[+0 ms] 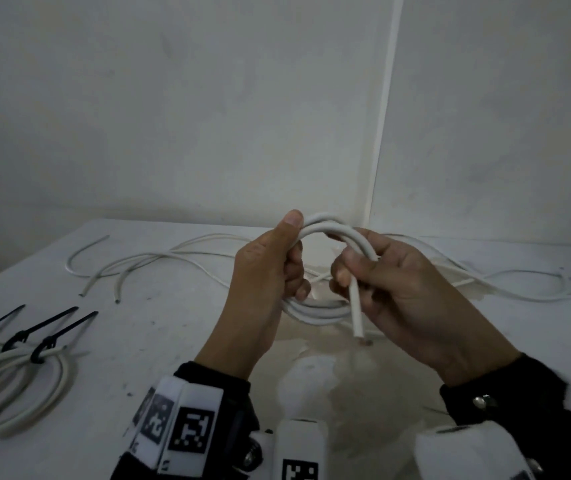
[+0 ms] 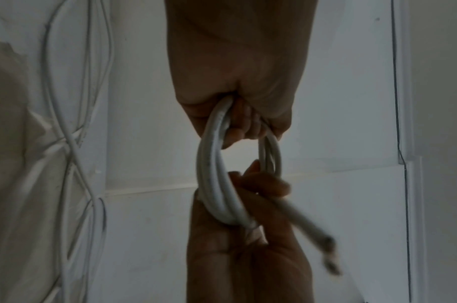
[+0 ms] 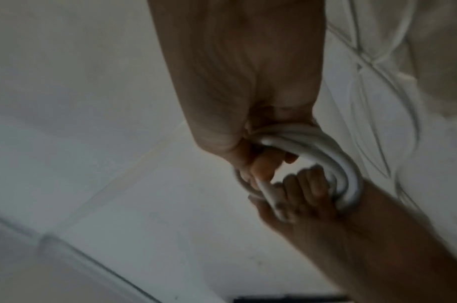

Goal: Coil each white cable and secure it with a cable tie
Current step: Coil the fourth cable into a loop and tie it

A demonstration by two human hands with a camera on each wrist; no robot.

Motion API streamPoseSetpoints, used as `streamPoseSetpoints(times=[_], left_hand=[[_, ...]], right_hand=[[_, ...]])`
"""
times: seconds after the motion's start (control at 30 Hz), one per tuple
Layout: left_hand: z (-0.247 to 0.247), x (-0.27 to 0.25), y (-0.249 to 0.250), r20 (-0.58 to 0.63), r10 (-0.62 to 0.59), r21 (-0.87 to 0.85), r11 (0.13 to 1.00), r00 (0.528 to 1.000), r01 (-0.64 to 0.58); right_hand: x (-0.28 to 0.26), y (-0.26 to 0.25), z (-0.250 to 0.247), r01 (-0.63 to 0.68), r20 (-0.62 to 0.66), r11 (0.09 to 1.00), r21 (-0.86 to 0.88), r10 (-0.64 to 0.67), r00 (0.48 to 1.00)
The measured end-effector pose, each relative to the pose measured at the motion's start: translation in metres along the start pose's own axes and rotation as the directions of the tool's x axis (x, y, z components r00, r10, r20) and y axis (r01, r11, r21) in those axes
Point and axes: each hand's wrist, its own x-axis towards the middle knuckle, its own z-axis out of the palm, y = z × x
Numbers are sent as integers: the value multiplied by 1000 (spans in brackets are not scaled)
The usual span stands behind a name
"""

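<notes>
Above the table's middle I hold a white cable coil (image 1: pixel 322 312) of several loops upright between both hands. My left hand (image 1: pixel 292 261) grips its left side, thumb on top, fingers curled through the loops. My right hand (image 1: pixel 348 271) pinches the cable's free end (image 1: pixel 356 317), which points down across the coil's right side. In the left wrist view the coil (image 2: pixel 212 174) hangs from the left hand (image 2: pixel 238 127), and the right hand (image 2: pixel 258 184) holds it from below. In the right wrist view the coil (image 3: pixel 326 147) runs from the right hand (image 3: pixel 261 164) to the left hand's fingers (image 3: pixel 310 188).
Loose white cables (image 1: pixel 173 254) lie tangled across the back of the white table (image 1: pixel 173 341), more on the right (image 1: pixel 519 282). Tied coils (image 1: pixel 17 386) with black cable ties (image 1: pixel 52 323) sit at the front left. Walls meet in a corner behind.
</notes>
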Motion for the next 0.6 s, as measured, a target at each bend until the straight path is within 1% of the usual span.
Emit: streamPoseSetpoints(times=[0.03,0.1,0.13,0.2,0.27,0.33,0.4,0.47,0.53,0.6], left_hand=[[-1,1,-1,-4,4,9,1000,1000,-4],[0,1,-2,-14,7,19,1000,1000,-6],[0,1,-2,-20,5,16,1000,1000,-5],[1,1,-2,-20,18,15,1000,1000,-17],[1,1,-1,-25,29,17,999,999,-29],[3,-1,-2,-23,30,9,1000,999,-30],[4,-2,-4,1,34,14,999,999,-34],[2,-2,-4,54,31,45,998,998,-33],[-2,0,-3,134,32,116,992,990,-48],[-6,0,-2,209,50,263,959,977,-106]], right_hand=[[0,0,0,3,-25,992,-126,-6,1000],[1,1,-3,25,-80,915,-402,-62,995],[1,1,-6,43,-77,866,-499,-93,993],[0,-1,-10,65,-30,781,-621,-107,994],[-2,-4,-12,80,7,712,-697,-105,994],[-2,-7,-14,116,24,648,-753,-150,988],[-2,-9,-13,141,30,619,-773,-186,982],[-2,-9,-13,150,34,603,-783,-199,979],[-2,-11,-14,149,41,572,-807,-196,980],[-3,-13,-17,137,46,521,-842,-184,982]])
